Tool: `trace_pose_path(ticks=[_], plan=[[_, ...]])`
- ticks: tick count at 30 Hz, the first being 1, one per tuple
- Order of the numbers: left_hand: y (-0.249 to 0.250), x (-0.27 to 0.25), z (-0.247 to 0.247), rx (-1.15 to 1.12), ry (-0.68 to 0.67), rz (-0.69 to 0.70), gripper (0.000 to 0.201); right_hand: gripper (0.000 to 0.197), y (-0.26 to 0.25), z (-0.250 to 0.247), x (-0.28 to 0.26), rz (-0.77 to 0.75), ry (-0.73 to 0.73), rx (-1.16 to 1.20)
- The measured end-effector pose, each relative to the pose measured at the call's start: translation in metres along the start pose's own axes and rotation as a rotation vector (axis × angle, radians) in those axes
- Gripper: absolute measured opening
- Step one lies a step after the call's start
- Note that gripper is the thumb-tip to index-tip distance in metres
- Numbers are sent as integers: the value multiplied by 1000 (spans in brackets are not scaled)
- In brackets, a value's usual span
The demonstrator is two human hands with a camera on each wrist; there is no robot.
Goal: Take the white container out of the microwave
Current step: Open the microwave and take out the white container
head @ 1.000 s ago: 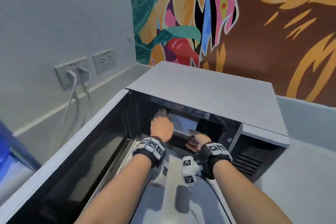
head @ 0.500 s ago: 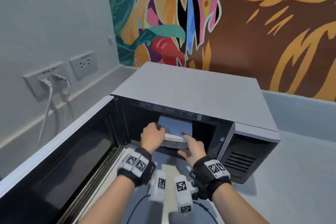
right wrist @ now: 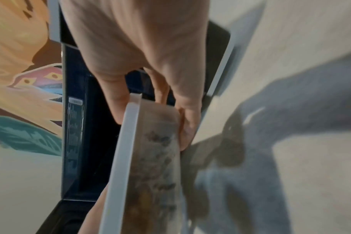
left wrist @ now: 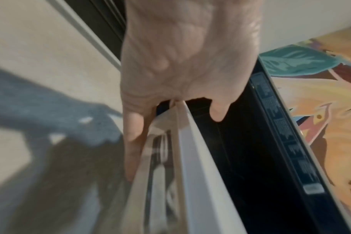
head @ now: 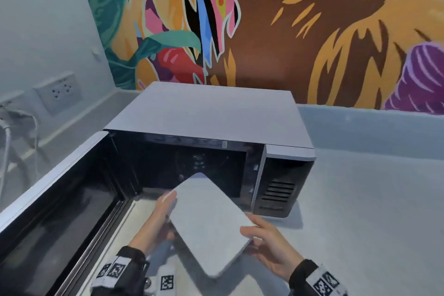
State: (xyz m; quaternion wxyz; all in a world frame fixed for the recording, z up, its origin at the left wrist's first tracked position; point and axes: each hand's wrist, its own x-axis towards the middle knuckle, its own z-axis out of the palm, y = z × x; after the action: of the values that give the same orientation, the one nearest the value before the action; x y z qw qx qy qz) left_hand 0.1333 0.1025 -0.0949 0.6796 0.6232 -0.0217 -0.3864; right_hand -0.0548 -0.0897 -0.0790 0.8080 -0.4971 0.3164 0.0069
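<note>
Here, the open microwave (head: 211,127) stands on the grey counter (head: 372,199) beyond your fingertips, its door (head: 55,199) swung out past your left knuckles. The white container (head: 209,221) is clear of the dark cavity, tilted in the air between your two palms. Your left hand (head: 153,221) grips its far-left edge, thumb on the white lid, fingers (left wrist: 133,142) curled under the translucent base. Your right hand (head: 271,250) clamps the near-right corner, thumb on top, fingers (right wrist: 187,123) wrapped beneath, where dark contents show blurred through the wall.
</note>
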Motion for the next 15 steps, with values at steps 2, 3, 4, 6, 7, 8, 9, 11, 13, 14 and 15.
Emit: trace_pose_path(ticks=[2, 3, 4, 6, 7, 8, 9, 11, 13, 14, 15], plan=[[-14, -20, 4, 54, -83, -32, 54, 48, 7, -28, -23, 18, -17, 4], [-24, -27, 6, 90, -121, -62, 55, 50, 10, -43, -34, 25, -21, 7], [-33, -36, 14, 130, -166, -91, 60, 53, 13, -60, -46, 29, -12, 7], [-51, -48, 40, 154, -268, -144, 66, 70, 18, -93, -66, 28, 40, -2], [-60, -52, 57, 142, -314, -155, 63, 79, 21, -111, -74, 17, 82, 15], [-68, -57, 78, 133, -339, -162, 58, 84, 22, -127, -84, -3, 127, 44], [-78, -58, 99, 119, -349, -166, 52, 81, 23, -145, -91, -28, 179, 79], [-96, -55, 141, 88, -324, -177, 47, 68, 22, -179, -106, -89, 275, 152], [-111, -47, 184, 69, -300, -176, 50, 56, 17, -211, -116, -131, 350, 218], [-117, -43, 206, 53, -289, -178, 54, 50, 13, -225, -119, -152, 370, 251], [-121, -39, 228, 41, -272, -175, 58, 43, 8, -240, -121, -179, 403, 280]])
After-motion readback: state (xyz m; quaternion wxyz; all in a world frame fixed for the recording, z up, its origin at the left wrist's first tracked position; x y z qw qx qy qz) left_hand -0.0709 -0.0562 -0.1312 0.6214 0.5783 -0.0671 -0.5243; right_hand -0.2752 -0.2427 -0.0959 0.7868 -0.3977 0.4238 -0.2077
